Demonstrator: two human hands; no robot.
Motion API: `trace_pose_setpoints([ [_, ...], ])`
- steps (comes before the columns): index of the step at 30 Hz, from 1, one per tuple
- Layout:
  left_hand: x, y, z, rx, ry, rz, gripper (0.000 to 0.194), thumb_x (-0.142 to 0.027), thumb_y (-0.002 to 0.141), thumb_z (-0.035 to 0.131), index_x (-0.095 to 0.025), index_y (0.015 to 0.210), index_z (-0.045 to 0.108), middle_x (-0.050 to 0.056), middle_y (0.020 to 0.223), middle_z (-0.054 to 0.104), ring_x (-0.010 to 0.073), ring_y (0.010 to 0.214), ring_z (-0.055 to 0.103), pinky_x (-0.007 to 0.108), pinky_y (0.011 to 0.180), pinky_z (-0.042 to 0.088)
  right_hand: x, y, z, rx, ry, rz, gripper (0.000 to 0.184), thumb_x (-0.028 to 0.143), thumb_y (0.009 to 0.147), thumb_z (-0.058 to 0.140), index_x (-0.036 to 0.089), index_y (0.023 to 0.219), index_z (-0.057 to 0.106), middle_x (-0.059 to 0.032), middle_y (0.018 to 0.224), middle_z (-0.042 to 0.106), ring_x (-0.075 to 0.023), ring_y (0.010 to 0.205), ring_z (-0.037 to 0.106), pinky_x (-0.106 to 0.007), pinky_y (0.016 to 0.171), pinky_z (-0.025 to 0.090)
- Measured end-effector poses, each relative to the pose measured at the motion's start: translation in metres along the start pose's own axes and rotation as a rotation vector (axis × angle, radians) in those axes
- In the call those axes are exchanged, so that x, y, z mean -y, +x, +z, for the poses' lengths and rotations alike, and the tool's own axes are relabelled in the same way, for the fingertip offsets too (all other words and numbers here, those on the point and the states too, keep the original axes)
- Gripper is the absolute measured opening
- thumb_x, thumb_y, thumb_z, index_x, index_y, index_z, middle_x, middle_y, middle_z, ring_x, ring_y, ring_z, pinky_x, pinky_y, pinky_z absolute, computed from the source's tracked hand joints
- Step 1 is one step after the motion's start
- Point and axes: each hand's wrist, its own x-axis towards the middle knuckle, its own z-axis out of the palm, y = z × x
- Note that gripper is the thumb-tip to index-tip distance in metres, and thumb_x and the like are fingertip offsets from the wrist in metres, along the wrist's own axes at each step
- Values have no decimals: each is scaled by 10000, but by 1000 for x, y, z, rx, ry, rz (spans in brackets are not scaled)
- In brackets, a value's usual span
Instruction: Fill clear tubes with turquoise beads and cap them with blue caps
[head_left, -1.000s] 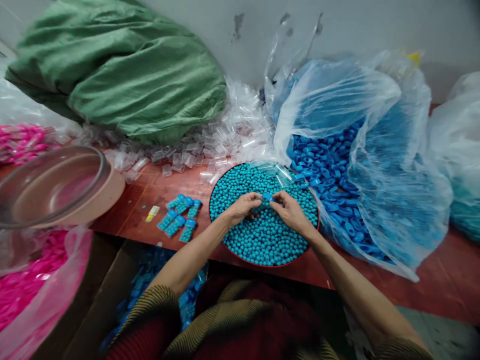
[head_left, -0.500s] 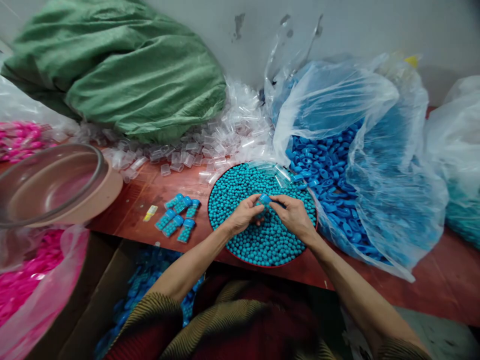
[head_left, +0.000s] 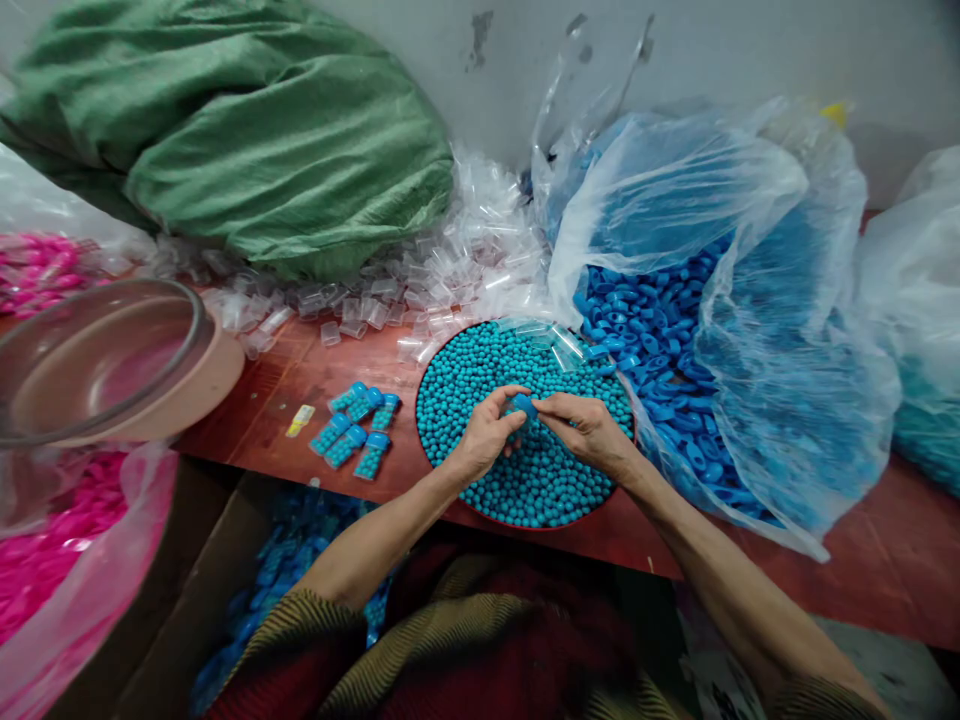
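Seen from above, two bare hands meet near the center of the frame, over a round red tub (head_left: 544, 526) filled with turquoise beads (head_left: 547, 490). A small blue-capped container (head_left: 524, 406) sits between them. The left hand (head_left: 484, 435) has it clamped between thumb and fingers, so it lies at that hand's upper right, nearer the left palm than the right. The right hand (head_left: 589, 428) comes in from the right, its fingertips at the cap's right edge; whether they pinch it or only touch it cannot be told. The cap shows as a rounded top; the left fingers hide most of the body, so its long axis is unclear. Left of the tub, a cluster of bead-filled containers (head_left: 348, 445) lies on the reddish table (head_left: 259, 400).
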Motion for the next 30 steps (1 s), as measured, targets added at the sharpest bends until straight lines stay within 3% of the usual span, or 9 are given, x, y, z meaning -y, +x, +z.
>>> trace_pose_setpoints([
  [5,-5,-2,-9,105,100,7,424,-342,759,600,-194,1133,464,-36,737,545,60,446,516,177,405,397,-8,0,-2,37,429,243,263,326,743,648,207,973,692,-30,906,669,-129,670,622,-302,654,539],
  [9,-4,-2,-15,158,137,-13,430,-391,753,608,-201,1101,444,-29,768,566,57,453,538,157,393,371,-10,1,13,-170,689,461,430,330,680,689,191,1084,633,-19,870,673,-125,592,611,-302,560,552],
  [11,-1,-3,-14,139,146,-11,444,-386,763,595,-203,1133,432,-15,816,577,53,453,532,158,383,359,-7,2,19,-224,588,446,410,346,725,643,187,1103,623,-40,895,687,-149,638,630,-321,589,560],
  [14,2,-5,-9,88,158,11,543,-345,783,573,-236,1275,373,-8,854,576,46,445,490,170,379,344,3,-1,26,-152,225,272,355,335,824,533,188,1137,612,-86,1033,679,-212,900,651,-388,808,539],
  [18,1,-8,-4,10,161,82,551,-298,805,549,-235,1328,388,8,883,588,74,566,492,197,500,401,15,-8,35,-26,-197,54,691,431,794,600,148,1379,365,-183,1282,526,-310,1153,539,-473,897,486],
  [20,-1,-8,-4,-1,171,119,503,-285,788,570,-210,1271,449,27,962,592,108,704,526,217,614,440,17,-11,41,-35,-357,6,890,485,735,658,113,1427,238,-230,1281,489,-353,1121,543,-499,836,501],
  [23,-3,-9,-3,-1,167,153,416,-272,771,586,-195,1170,495,26,973,583,131,819,535,229,719,442,18,-12,49,-57,-510,6,858,490,764,617,97,1415,220,-219,1140,545,-318,911,616,-433,682,529],
  [27,-2,-10,2,-48,152,95,284,-267,787,550,-190,1058,515,-28,711,520,95,629,478,203,610,393,13,-12,57,-125,-549,25,764,493,773,567,86,1359,292,-180,1019,569,-267,773,616,-354,564,513],
  [30,1,-10,6,-142,141,73,218,-247,777,556,-182,982,525,-38,675,503,84,600,457,193,590,369,10,-12,63,-124,-522,16,721,495,763,563,62,1300,354,-181,992,576,-270,777,614,-353,559,513],
])
